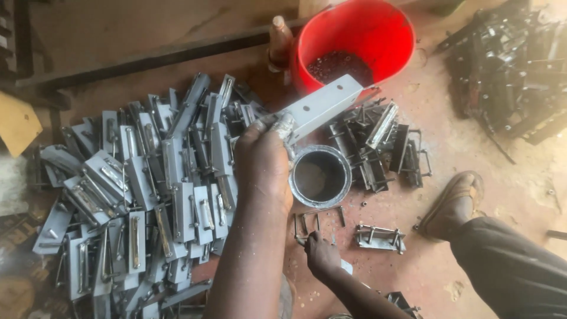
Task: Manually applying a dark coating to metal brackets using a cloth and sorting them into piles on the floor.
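The big heap of grey painted metal plates (147,183) covers the floor (508,177) on the left; the plates lie loosely stacked, so a nudge from the forearm could likely send some sliding. The red bucket (354,41) stands at the top, tilted, with dark small parts in its bottom; a knock from the bar might tip it. The left hand (263,162) has its grip closed around a long grey bar with holes (322,106), held above the round tin of grey paint (319,176); wet fingers could let it slip into the tin. The right hand (322,254) pinches a small wire piece (310,227) just below the tin. No labels or signs show; a tan cardboard scrap (18,121) lies at far left.
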